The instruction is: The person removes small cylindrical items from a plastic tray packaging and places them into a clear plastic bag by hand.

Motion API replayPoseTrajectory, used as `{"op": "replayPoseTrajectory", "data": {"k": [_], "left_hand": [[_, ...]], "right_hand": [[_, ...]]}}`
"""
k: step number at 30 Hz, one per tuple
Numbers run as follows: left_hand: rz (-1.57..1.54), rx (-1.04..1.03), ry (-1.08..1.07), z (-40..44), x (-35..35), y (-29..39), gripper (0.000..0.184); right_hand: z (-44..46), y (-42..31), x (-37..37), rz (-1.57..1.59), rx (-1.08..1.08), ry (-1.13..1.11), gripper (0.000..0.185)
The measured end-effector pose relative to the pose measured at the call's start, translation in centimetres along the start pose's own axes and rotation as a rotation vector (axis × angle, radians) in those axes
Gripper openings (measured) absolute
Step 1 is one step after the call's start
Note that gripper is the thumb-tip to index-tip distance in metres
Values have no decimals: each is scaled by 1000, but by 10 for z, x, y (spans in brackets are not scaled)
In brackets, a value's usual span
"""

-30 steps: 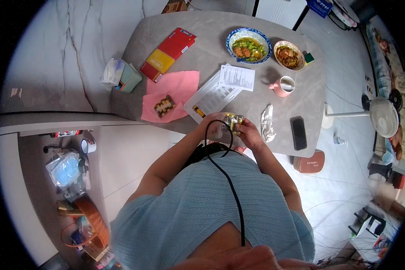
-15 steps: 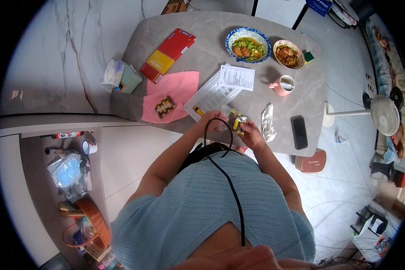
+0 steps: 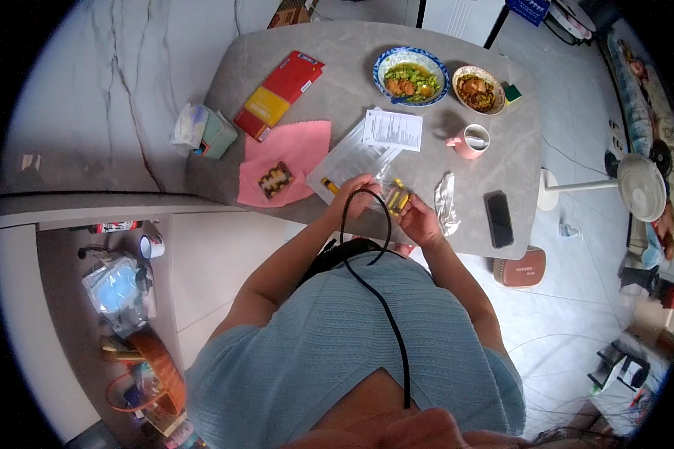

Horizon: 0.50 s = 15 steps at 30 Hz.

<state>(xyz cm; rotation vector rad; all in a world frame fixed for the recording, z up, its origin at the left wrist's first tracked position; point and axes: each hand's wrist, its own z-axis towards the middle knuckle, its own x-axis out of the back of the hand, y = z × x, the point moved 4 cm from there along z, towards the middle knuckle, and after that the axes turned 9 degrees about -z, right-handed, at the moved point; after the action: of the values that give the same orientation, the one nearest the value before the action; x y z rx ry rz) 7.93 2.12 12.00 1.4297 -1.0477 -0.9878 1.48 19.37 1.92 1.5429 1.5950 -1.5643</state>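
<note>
At the near edge of the table, my right hand [image 3: 421, 220] is closed on a small clear plastic bag [image 3: 398, 199] holding yellow and dark pieces too small to name. My left hand [image 3: 359, 191] pinches the clear film on the bag's other side; a black cord loop partly covers its fingers. To the left, a small assembled block of dark and pale yellow pieces [image 3: 275, 179] lies on a pink cloth [image 3: 307, 141]. Beneath and beyond my left hand is a pale translucent tray or sheet [image 3: 344, 159], with a small yellow-and-black piece [image 3: 328, 184] on it.
A printed paper [image 3: 393, 129] overlaps the tray. Around it on the grey table are a red-and-yellow box [image 3: 281, 93], two bowls of food [image 3: 443, 66], a pink mug [image 3: 472, 141], a crumpled silvery wrapper [image 3: 446, 202] and a phone [image 3: 499, 219]. A white fan [image 3: 641, 189] stands at right.
The bag has turned between my hands, showing its yellow pieces more plainly. My left hand has shifted slightly right and up. Things on the table stay put.
</note>
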Motion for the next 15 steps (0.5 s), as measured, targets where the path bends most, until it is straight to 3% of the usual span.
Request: {"op": "replayPoseTrajectory", "data": {"k": [7,13,15], "left_hand": [[-44,81,-47,5,2,3,15],[-133,182,47,1,2,-4,19],[-163,325,53,1,3,-16,25]], "right_hand": [[-7,-9,-28,-59,6,102,47],[-9,-15,-45,-53,15,-34,47],[-10,-17,-41,-69,33,14,48]]}}
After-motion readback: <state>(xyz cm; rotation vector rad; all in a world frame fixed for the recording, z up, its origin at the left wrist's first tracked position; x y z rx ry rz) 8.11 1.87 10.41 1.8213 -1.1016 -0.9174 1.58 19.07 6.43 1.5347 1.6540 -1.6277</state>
